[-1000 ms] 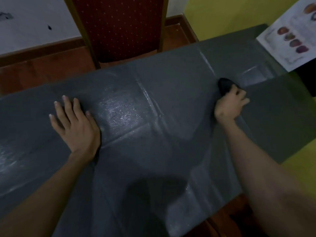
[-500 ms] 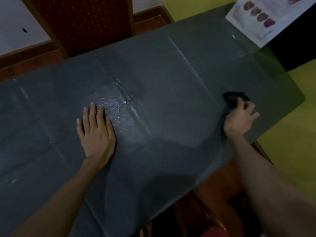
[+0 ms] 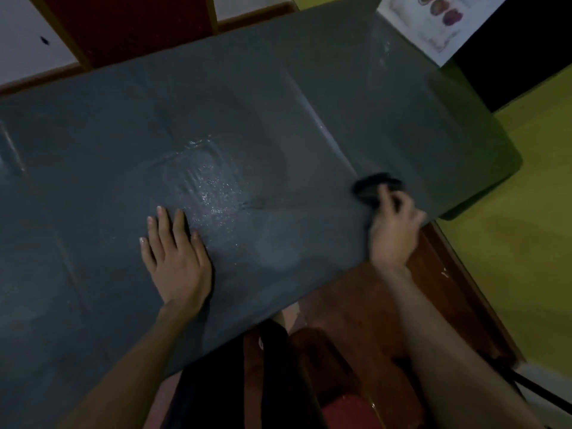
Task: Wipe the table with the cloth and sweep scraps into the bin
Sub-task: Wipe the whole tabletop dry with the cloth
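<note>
A grey plastic-covered table [image 3: 93, 150] fills most of the view. My right hand [image 3: 394, 230] grips a small dark cloth [image 3: 370, 185] near the table's right front edge; the hand is blurred by motion. My left hand [image 3: 176, 255] lies flat on the tabletop with fingers straight, just left of a wet shiny patch [image 3: 204, 184]. No bin and no scraps are in view.
A red upholstered chair [image 3: 130, 23] stands behind the table. A printed sheet [image 3: 433, 23] with pictures lies at the table's far right corner. Another wooden chair seat [image 3: 349, 407] sits below the table's front edge. Yellow-green floor [image 3: 510, 258] lies to the right.
My right hand has drawn the cloth back across the right part of the table toward the front edge. My left hand stays pressed flat; my view has tilted further down.
</note>
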`<state>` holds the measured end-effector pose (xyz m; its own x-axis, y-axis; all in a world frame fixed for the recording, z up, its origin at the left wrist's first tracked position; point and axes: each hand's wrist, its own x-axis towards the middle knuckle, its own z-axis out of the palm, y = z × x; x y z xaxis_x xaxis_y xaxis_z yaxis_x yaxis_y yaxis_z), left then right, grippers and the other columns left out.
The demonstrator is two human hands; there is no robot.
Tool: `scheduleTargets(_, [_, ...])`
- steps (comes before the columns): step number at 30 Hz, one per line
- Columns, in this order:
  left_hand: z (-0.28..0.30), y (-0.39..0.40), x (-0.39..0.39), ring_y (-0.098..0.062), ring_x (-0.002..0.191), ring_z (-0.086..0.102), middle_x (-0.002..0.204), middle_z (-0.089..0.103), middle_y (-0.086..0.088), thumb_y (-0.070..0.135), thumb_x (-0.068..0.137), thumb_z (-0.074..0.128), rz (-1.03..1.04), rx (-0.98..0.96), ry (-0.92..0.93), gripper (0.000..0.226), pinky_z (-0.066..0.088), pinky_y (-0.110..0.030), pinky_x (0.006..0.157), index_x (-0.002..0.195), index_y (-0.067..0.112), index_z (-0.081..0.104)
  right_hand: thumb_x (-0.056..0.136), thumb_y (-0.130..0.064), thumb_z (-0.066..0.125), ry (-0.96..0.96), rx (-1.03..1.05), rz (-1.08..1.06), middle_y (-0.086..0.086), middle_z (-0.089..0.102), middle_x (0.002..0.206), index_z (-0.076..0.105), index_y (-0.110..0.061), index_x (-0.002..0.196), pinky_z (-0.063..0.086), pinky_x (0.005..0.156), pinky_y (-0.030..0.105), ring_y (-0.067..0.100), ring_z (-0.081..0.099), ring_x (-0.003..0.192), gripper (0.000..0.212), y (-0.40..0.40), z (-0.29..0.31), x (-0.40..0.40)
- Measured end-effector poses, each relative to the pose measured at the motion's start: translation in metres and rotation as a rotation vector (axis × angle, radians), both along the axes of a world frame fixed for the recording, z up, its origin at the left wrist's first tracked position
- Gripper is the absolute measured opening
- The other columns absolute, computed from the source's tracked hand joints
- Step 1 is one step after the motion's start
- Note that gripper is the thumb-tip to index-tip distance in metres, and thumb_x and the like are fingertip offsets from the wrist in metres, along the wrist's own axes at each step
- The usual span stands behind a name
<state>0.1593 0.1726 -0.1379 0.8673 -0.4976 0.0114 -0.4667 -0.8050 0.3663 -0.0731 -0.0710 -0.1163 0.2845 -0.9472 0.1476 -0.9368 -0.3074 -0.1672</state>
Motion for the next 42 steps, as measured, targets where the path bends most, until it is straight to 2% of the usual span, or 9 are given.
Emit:
scheduleTargets(3, [-0.004,-0.002,-0.001,-0.027,0.153,0.012,0.164,0.021,-0.009,0.028,0.104,0.031,0.012,-0.004,-0.022,0.05,0.005,-0.046,0.123,0.151,0.013,0.033,0.095,-0.009,0.05,-0.128,-0.035,-0.195,0.013,0.05,0.127,0.052,-0.019,0.135,0.048,0.087,0.048,0.038,0.043,0.109,0.041,-0.009,0.005,-0.013])
scheduleTargets(7, [-0.003,0.001,-0.001,-0.027,0.153,0.015,0.164,0.024,-0.009,0.028,0.103,0.033,0.026,-0.019,-0.024,0.05,0.005,-0.044,0.123,0.15,0.013,0.037,0.096,-0.019,0.045,-0.193,-0.004,0.522,-0.003,0.053,0.116,0.055,-0.023,0.13,0.045,0.092,0.036,0.01,0.048,0.103,0.035,0.079,0.002,0.04])
scheduleTargets(11, [-0.001,0.003,0.0,-0.028,0.153,0.016,0.163,0.026,-0.011,0.029,0.102,0.032,0.006,-0.024,-0.019,0.052,0.007,-0.046,0.123,0.151,0.011,0.037,0.086,-0.015,0.058,-0.003,-0.053,1.149,-0.004,0.057,0.128,0.046,-0.025,0.139,0.048,0.079,0.032,0.024,0.056,0.098,0.055,0.125,-0.007,0.018])
scheduleTargets(20, [-0.002,-0.003,-0.001,-0.026,0.153,0.011,0.164,0.022,-0.008,0.031,0.101,0.028,0.042,0.021,0.001,0.052,0.003,-0.052,0.122,0.15,0.013,0.034,0.096,-0.011,0.052,-0.132,-0.01,-0.134,0.017,0.053,0.122,0.054,-0.014,0.129,0.046,0.085,0.048,0.04,0.047,0.107,0.034,-0.036,0.017,-0.038])
scheduleTargets(28, [0.016,-0.091,0.044,-0.022,0.154,-0.007,0.168,0.004,-0.004,0.037,0.104,0.023,-0.1,-0.039,-0.041,0.058,-0.011,-0.047,0.121,0.158,0.018,0.014,0.075,-0.01,0.051,0.157,-0.063,1.219,0.0,0.056,0.132,0.047,-0.023,0.138,0.048,0.075,0.033,0.026,0.053,0.1,0.064,0.001,0.007,0.079])
scheduleTargets(31, [0.015,-0.12,0.079,-0.023,0.154,-0.009,0.168,0.0,-0.005,0.038,0.105,0.02,-0.205,-0.005,-0.006,0.058,-0.008,-0.047,0.123,0.159,0.017,0.012,0.083,-0.01,0.044,0.288,-0.086,0.907,0.005,0.053,0.135,0.042,-0.025,0.142,0.047,0.087,0.037,0.033,0.052,0.1,0.06,-0.065,-0.003,0.047])
scheduleTargets(36, [0.0,-0.126,0.106,-0.026,0.154,0.002,0.167,0.012,-0.006,0.037,0.106,0.02,-0.202,0.079,0.025,0.054,0.002,-0.053,0.123,0.156,0.017,0.027,0.098,-0.013,0.043,-0.127,0.138,-0.562,0.029,0.036,0.137,0.039,-0.005,0.135,0.038,0.098,0.06,0.051,0.034,0.121,0.038,-0.132,0.007,0.048])
scheduleTargets(38, [0.0,-0.134,0.111,-0.024,0.154,0.004,0.166,0.017,-0.007,0.038,0.104,0.02,-0.185,0.054,-0.015,0.053,-0.002,-0.051,0.123,0.15,0.017,0.034,0.095,-0.011,0.048,-0.173,0.002,-0.365,0.029,0.046,0.129,0.045,-0.002,0.132,0.039,0.097,0.056,0.048,0.042,0.115,0.038,-0.124,0.01,0.1])
scheduleTargets(42, [0.004,-0.179,0.149,-0.025,0.154,-0.004,0.167,0.008,-0.007,0.036,0.104,0.022,-0.131,-0.026,-0.052,0.052,-0.01,-0.053,0.121,0.15,0.015,0.032,0.077,-0.003,0.067,-0.057,-0.104,0.909,0.01,0.056,0.125,0.047,-0.012,0.137,0.05,0.083,0.039,0.028,0.044,0.102,0.064,-0.062,0.005,0.195])
